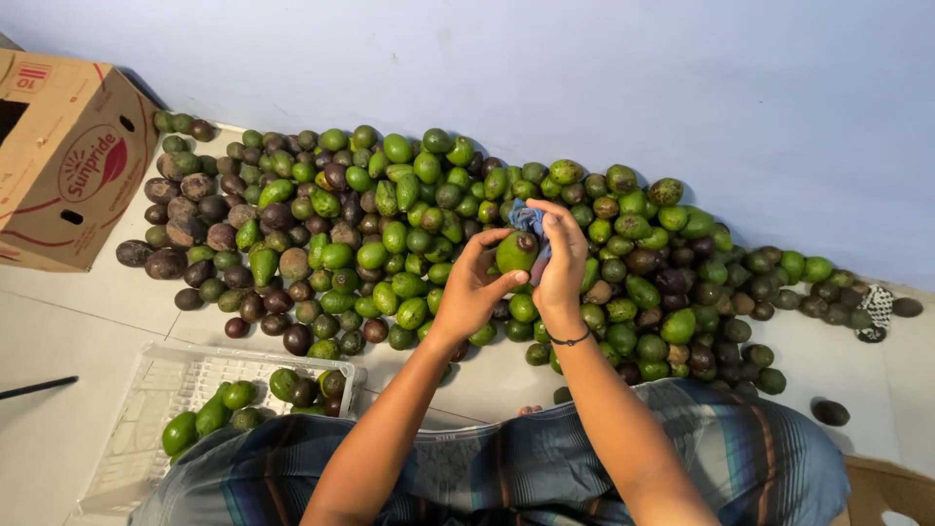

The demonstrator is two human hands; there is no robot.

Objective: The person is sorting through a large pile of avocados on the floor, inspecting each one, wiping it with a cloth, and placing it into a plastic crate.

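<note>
My left hand [474,284] holds a green avocado [516,252] up in front of me, fingers wrapped around its left side. My right hand [562,261] presses a blue cloth [527,218] against the avocado's right and top side. Both hands hover over a wide pile of avocados [409,234] spread on the floor along the wall, some bright green, some dark purple-brown.
A white plastic crate [146,409] at lower left holds several green and dark avocados [253,399]. A cardboard box [68,161] stands at far left. A dark loose avocado [831,412] lies at right. My striped clothing [545,468] fills the bottom. A black rod [37,388] lies at left.
</note>
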